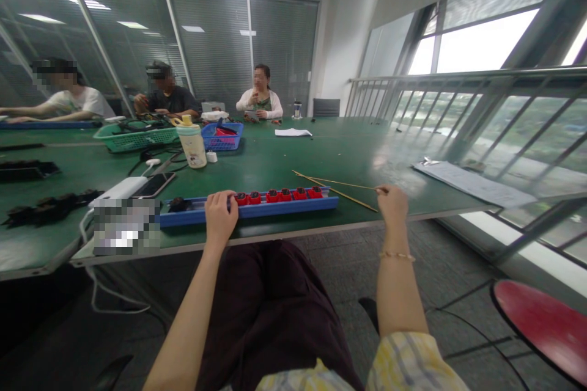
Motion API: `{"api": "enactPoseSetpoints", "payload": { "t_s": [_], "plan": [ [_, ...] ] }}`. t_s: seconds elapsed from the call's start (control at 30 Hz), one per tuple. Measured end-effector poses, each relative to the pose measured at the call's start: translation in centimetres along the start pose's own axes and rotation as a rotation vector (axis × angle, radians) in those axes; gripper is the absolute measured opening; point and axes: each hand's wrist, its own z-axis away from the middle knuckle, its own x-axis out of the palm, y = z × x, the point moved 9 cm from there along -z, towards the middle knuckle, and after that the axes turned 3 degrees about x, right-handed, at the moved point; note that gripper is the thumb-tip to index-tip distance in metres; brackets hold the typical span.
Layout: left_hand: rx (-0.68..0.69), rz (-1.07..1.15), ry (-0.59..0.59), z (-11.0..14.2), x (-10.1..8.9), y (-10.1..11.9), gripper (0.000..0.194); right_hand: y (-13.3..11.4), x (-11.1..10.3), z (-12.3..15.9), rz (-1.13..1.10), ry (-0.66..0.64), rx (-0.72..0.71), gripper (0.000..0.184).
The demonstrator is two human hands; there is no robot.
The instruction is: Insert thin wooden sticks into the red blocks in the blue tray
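The left hand point(220, 217) lies palm down on the near rim of a long blue tray point(275, 211), fingers together and curled over the rim; whether they grip it cannot be determined. The hand is just beside a row of small red parts point(277, 196) in the tray. The right arm extends forward with the wrist raised, placing the right hand point(392, 204) past the tray's right end. Its fingertips point(381, 190) are pinched together on the end of a thin wooden stick point(339, 182). A second thin stick point(353, 200) lies close by, angled across the green table point(293, 162). A beaded bracelet point(397, 255) encircles the right wrist.
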Motion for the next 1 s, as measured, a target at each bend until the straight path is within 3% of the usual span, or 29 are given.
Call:
{"api": "enactPoseSetpoints", "payload": {
  "t_s": [0.57,1.0],
  "plan": [
    [0.002,-0.030,-0.020,0.0,0.3,-0.2,0.023,1.3,4.2,-0.5,0.113,-0.355,-0.038,0.012],
    [0.000,-0.019,-0.012,0.0,0.2,-0.2,0.023,0.7,4.5,-0.5,0.087,-0.361,-0.070,0.013]
  ]
}}
